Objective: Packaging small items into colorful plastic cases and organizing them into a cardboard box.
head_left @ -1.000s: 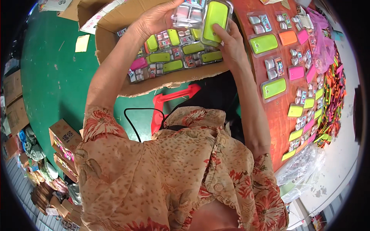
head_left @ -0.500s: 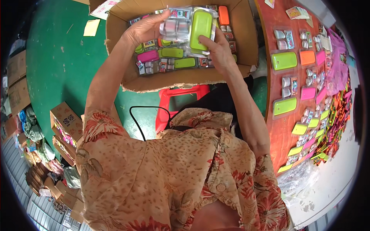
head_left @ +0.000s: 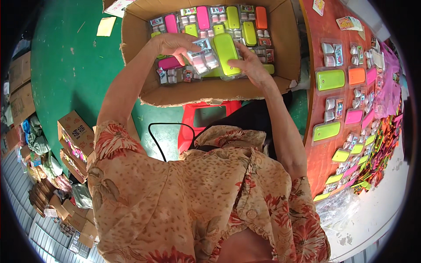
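Blister pack (head_left: 215,57) between half-closed hands (head_left: 251,66)

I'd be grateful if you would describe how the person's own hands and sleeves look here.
The left hand and right hand are ungloved, and no watch or bracelet shows. The left sleeve and right sleeve are loose tan fabric with large red-and-cream flowers, ending around the elbows and leaving the forearms uncovered.

We find our left forearm (head_left: 125,81) crossing the carton's (head_left: 188,93) left wall, our right forearm (head_left: 285,114) its near edge; left hand (head_left: 175,44) bent-fingered, right hand (head_left: 251,65) thumb extended, both above its interior.
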Tool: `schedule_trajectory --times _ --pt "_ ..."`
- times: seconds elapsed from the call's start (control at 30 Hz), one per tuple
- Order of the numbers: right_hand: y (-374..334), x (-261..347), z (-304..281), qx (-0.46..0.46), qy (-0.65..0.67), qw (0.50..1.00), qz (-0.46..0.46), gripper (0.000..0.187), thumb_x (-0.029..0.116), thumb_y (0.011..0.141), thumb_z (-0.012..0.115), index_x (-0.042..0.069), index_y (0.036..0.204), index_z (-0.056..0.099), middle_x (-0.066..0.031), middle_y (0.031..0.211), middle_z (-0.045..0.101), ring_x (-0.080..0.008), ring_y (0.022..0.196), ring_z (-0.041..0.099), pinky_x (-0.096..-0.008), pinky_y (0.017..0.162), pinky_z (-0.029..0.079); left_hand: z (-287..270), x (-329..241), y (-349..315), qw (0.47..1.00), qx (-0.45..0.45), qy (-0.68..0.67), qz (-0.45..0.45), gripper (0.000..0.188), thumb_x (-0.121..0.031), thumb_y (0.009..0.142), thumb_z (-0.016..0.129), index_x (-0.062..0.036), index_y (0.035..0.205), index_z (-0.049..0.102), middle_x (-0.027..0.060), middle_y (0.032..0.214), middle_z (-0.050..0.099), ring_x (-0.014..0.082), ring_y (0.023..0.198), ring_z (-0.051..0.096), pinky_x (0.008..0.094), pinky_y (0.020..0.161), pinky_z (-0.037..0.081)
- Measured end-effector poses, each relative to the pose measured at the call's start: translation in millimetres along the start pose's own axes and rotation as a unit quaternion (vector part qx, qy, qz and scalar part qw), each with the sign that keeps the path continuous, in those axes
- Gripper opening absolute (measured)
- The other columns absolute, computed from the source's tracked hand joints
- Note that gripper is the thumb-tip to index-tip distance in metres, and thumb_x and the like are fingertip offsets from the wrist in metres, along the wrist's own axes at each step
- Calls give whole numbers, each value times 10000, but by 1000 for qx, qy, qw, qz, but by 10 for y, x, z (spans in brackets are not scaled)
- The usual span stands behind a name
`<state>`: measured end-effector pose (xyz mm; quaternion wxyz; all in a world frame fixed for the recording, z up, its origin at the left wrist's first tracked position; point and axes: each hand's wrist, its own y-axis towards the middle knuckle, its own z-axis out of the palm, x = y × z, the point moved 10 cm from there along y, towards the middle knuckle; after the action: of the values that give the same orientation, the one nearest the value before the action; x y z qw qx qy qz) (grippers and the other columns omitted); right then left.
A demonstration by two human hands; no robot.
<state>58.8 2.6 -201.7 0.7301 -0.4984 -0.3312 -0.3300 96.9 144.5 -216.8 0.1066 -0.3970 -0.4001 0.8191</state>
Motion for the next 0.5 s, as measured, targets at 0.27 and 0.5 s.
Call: schedule_trajectory --times 0.27,0.5 --pt "-31 65 -186 9 -5 1000 -17 633 41 653 613 59 1232 359 -47 1077 498 -136 947 475 -251 830 369 99 -92 190 991 12 120 -52 842 -425 650 661 1 1252 254 192 1277 276 336 1113 370 449 761 444" --pt "-37 283 -326 -30 -27 998 -48 610 74 664 608 62 1216 349 -66 1035 499 -146 898 484 -261 774 381 90 -489 440 974 -10 226 -3 882 -419 600 694 -7 1254 269 129 1095 413 224 991 442 390 661 478"
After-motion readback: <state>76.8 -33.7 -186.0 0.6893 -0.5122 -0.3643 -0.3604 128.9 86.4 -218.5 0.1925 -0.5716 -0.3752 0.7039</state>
